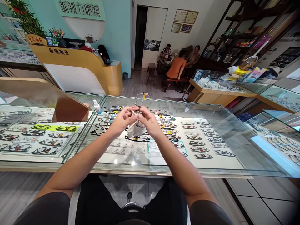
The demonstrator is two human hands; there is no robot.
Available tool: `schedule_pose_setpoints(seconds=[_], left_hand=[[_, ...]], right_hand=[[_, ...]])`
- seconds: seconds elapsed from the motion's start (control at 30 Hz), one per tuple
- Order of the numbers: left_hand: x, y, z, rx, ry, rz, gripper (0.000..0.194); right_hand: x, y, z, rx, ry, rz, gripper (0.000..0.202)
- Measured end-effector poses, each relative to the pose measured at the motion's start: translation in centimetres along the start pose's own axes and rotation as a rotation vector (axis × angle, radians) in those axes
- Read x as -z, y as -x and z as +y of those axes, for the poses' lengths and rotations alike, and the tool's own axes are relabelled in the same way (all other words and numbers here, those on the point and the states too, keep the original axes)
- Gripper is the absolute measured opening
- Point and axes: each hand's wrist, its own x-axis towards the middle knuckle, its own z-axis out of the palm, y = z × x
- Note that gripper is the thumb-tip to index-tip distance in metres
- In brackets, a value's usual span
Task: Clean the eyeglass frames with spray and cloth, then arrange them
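Above the glass counter, my two hands meet around a pair of eyeglasses (143, 100), held upright with the lenses away from me and a small orange tag on them. My left hand (124, 119) is closed, its thumb and fingers pinching a pale cleaning cloth (136, 131) that hangs down between the hands. With thumb and bent fingers, my right hand (149, 121) grips the eyeglasses near a temple arm. The exact contact of the fingertips is partly hidden. Just beneath the cloth lies another dark pair of glasses (131, 138) with a yellow tag.
Rows of glasses (197, 143) lie in and on the glass display counter (138, 167). A small spray bottle (97, 107) stands left of my hands, near a tilted mirror-like board (39, 93). Several people sit at a table in the back, one in an orange shirt (176, 68).
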Motion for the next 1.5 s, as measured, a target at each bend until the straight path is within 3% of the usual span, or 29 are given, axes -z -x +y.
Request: schedule_pose_setpoints(seconds=[0.13,0.37,0.53,0.83,1.1,1.3,1.4,1.5], left_hand=[[0.3,0.2,-0.2,0.094,-0.084,-0.081,0.077],[0.8,0.4,-0.4,0.064,-0.192,-0.132,0.071],[0.8,0.3,0.0,0.046,-0.211,-0.190,0.063],[-0.1,0.6,0.0,-0.022,-0.206,-0.116,0.067],[-0.6,0.9,-0.3,-0.138,-0.223,0.007,0.066],[-0.8,1.0,-0.6,-0.224,-0.301,0.113,0.069],[-0.4,0.8,-0.7,-0.230,-0.359,0.080,0.072],[0.1,0.5,-0.5,-0.144,-0.354,-0.045,0.073]], right_hand=[[0.0,0.1,-0.4,0.007,-0.019,-0.011,0.046],[-0.1,0.3,-0.5,-0.058,-0.027,0.014,0.054],[0.3,0.2,0.3,-0.079,-0.103,-0.020,0.046],[0.6,-0.1,1.0,-0.143,-0.082,0.012,0.055],[-0.6,0.2,-0.3,-0.030,0.100,-0.018,0.063],[-1.0,0.2,-0.9,0.008,0.106,-0.047,0.063],[-0.6,0.0,-0.5,-0.004,0.066,0.008,0.057],[0.0,-0.1,0.0,-0.046,-0.008,0.055,0.051]])
